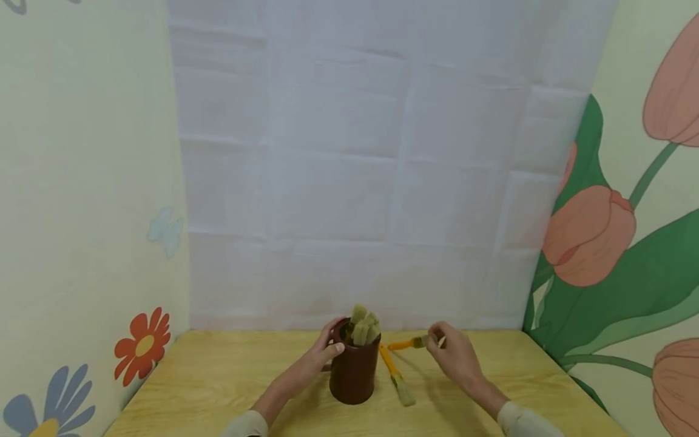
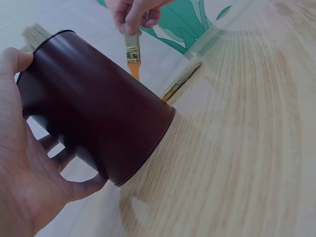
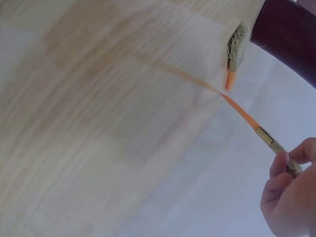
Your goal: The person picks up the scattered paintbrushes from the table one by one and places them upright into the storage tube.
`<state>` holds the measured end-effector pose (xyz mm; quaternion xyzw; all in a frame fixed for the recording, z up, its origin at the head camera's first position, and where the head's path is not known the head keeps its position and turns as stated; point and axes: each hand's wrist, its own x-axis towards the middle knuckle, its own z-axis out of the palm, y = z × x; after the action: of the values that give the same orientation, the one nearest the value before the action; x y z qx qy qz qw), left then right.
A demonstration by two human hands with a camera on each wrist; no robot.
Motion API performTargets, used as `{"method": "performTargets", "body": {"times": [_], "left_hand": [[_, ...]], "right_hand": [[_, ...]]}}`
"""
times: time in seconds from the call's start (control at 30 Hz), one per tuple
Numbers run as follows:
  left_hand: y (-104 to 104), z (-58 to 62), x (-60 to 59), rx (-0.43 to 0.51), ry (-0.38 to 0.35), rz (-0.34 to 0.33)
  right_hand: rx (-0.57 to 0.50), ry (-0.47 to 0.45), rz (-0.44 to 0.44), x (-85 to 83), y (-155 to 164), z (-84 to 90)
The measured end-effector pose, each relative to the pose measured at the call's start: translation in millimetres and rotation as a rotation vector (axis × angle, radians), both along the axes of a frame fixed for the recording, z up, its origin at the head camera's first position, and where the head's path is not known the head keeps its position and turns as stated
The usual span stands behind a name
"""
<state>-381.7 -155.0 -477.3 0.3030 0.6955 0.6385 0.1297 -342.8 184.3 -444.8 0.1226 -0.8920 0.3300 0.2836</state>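
A dark maroon cup (image 1: 354, 373) holds several paintbrushes, their pale bristles (image 1: 364, 328) sticking up over the rim. My left hand (image 1: 322, 352) grips it at the left side, thumb at the rim; in the left wrist view the cup (image 2: 94, 103) appears large and slanted. To its right, my right hand (image 1: 453, 355) pinches a paintbrush (image 1: 403, 345) at the bristle end, its orange handle pointing toward the cup. That brush's handle (image 3: 242, 112) shows clearly in the right wrist view. A second orange-handled paintbrush (image 1: 395, 376) lies beside the cup, bristles toward me.
The wooden table (image 1: 229, 388) runs back to a creased white sheet (image 1: 338, 182). Flower-patterned panels stand on both sides, with a red flower (image 1: 143, 346) at left and pink tulips (image 1: 592, 237) at right.
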Motion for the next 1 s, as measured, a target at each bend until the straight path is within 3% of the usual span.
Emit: {"method": "performTargets", "body": {"times": [0.4,1.0], "left_hand": [[1,4.8,4.8,0.006,-0.020,-0.014],[1,7.9,5.7,0.010,-0.034,-0.018]], "right_hand": [[-0.060,0.150,0.036,8.6,1,28.8],[-0.133,0.405,0.100,46.8,-20,115.8]]}}
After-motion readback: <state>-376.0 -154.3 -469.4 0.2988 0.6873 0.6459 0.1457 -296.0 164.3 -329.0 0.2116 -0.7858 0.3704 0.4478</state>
